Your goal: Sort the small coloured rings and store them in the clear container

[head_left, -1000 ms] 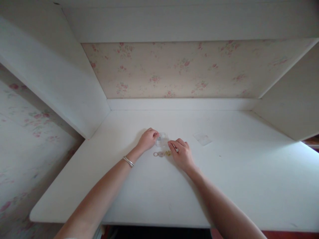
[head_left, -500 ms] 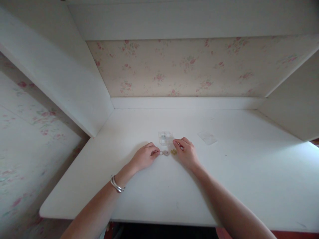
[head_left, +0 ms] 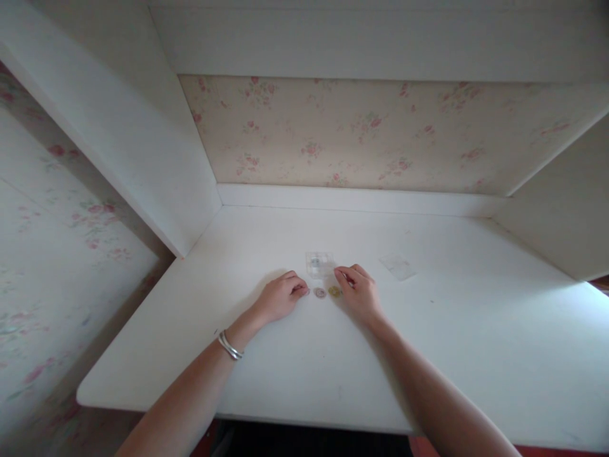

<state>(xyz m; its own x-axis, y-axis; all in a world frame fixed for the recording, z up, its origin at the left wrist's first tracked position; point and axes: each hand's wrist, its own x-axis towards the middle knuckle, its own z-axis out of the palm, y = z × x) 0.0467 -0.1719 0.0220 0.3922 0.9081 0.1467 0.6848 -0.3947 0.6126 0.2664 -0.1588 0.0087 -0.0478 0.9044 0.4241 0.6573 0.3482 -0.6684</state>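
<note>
While my left hand (head_left: 285,296) pinches a ring (head_left: 308,292), my right hand (head_left: 359,293) meets the clear box (head_left: 320,264) (can't tell if gripping, from here).

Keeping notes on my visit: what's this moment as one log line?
left hand: pinching pinkish bit; right hand: at corner of clear box; between hands: pinkish pile, yellow pile; farther right: clear flat piece

Desk (head_left: 485,355), white, left front corner rounded. Side panels, white: one left (head_left: 128,139), one right (head_left: 566,212). Overhead board (head_left: 361,41), white. Back wall (head_left: 342,136), cream, pink-flowered. Left wall (head_left: 52,254), likewise floral. Light, brightest far right.
</note>
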